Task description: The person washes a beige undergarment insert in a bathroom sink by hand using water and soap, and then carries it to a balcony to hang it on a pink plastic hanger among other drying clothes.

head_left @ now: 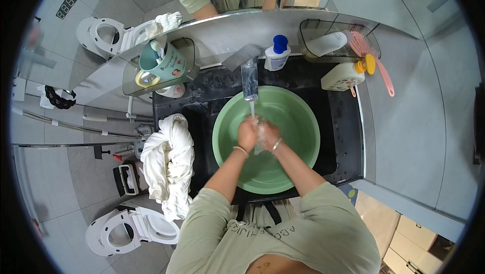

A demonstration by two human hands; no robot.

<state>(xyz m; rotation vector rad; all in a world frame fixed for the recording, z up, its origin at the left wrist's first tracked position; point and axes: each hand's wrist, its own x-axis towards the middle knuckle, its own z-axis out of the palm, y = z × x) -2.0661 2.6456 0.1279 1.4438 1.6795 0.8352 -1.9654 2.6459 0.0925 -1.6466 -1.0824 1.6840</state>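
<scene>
The person's left hand [247, 135] and right hand [270, 134] are close together under the running water [252, 107], fingers curled inward and a pale, translucent patch between them; whether that patch is splashing water or something gripped cannot be told, nor how firmly either hand is closed. A thin bangle circles each wrist. Both hands are within the outline of a round, light green plastic basin [299, 127], which sits in the black sink [328, 145] and has water in it. A grey metal faucet [249, 82] reaches over the basin's far rim. To the left, a twisted bundle of white cloth [169, 165] lies along the sink's edge, just beside the basin. Behind the faucet, slightly right, stands a white bottle with a blue cap [277, 54]; farther right is a pale pump bottle with a yellow head [346, 76]. Above it, a translucent wall caddy [306, 34] holds a white bottle [327, 44] and a pink hairbrush [386, 78], its handle sticking out. A matching caddy on the left carries a teal cup [166, 66]. Beyond the cloth, at lower left, stands a white toilet [96, 236], its lid raised.
</scene>
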